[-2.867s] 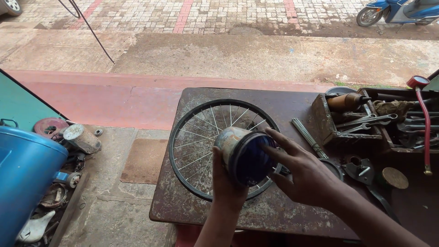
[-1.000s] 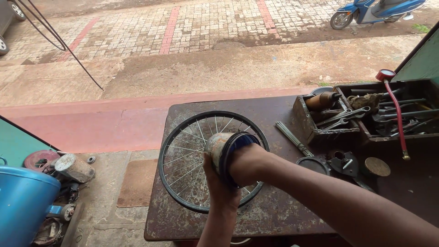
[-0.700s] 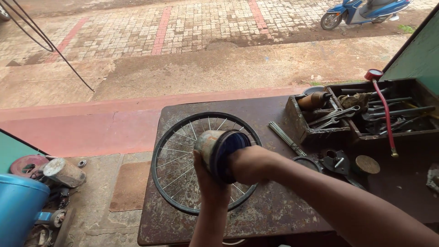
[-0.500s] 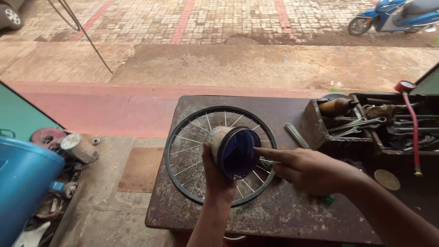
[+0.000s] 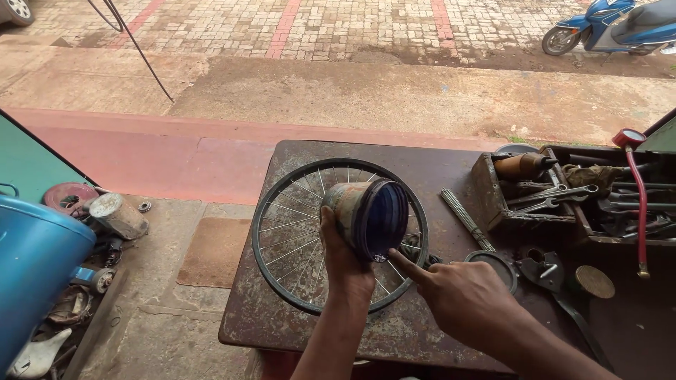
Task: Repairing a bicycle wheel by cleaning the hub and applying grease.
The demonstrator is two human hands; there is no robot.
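My left hand (image 5: pixel 343 262) grips a worn round tin (image 5: pixel 367 216) with a dark blue inside, tilted on its side above a spoked bicycle wheel (image 5: pixel 296 232). The wheel lies flat on a rusty metal table (image 5: pixel 408 331). My right hand (image 5: pixel 461 294) is just right of the tin, with its index finger stretched toward the tin's lower rim and nothing in its grasp. I cannot tell what is inside the tin.
A wooden toolbox (image 5: pixel 563 197) with wrenches stands at the table's right. A bundle of spokes (image 5: pixel 463 214), a round lid (image 5: pixel 493 266) and small parts lie beside it. A blue drum (image 5: pixel 35 260) and scrap sit on the floor left. A scooter (image 5: pixel 605 28) is parked far right.
My right hand came out of the tin's mouth and now points at its lower rim. The view shifted slightly; the left hand still holds the tin over the wheel.
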